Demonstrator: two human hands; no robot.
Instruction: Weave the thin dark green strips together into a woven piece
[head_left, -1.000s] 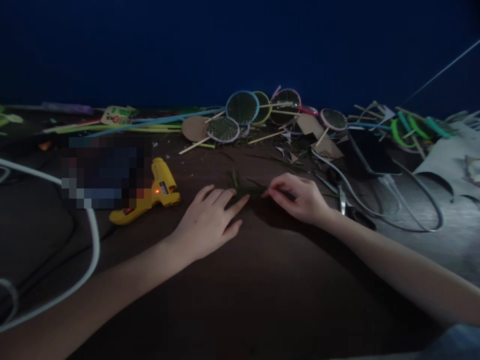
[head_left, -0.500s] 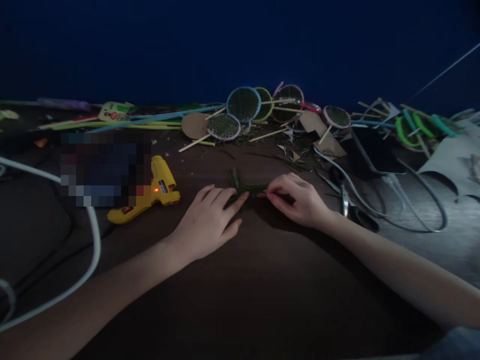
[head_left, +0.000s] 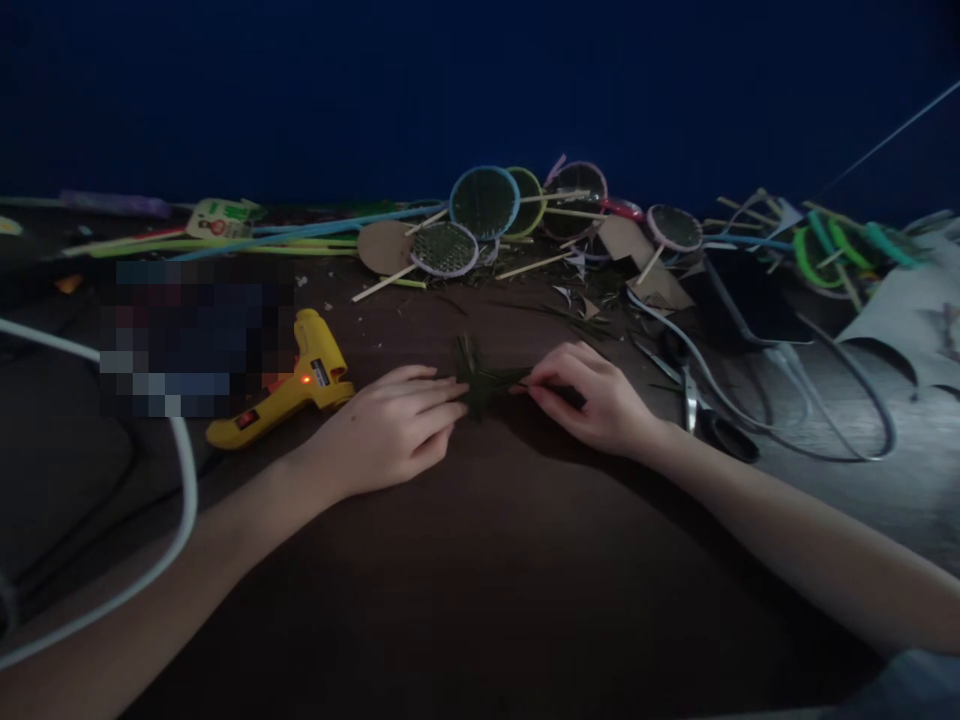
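Note:
A small bundle of thin green strips [head_left: 480, 376] lies on the dark table [head_left: 480, 560] between my hands. My left hand [head_left: 390, 428] rests flat on the table, fingers stretched out together, with the fingertips just left of the bundle. My right hand [head_left: 589, 395] pinches the bundle's right end between thumb and fingers. A yellow glue gun [head_left: 289, 392] with a lit orange lamp lies to the left of my left hand.
Several round mesh fans on sticks [head_left: 486, 205] and cardboard pieces are heaped at the back. Scissors [head_left: 697, 415] lie right of my right hand. Grey cables [head_left: 840, 440] loop at the right; a white cable [head_left: 180, 500] curves at the left.
My left hand has drawn back to the left, away from the green bundle, its fingers closing together. My right hand keeps its pinch on the strips.

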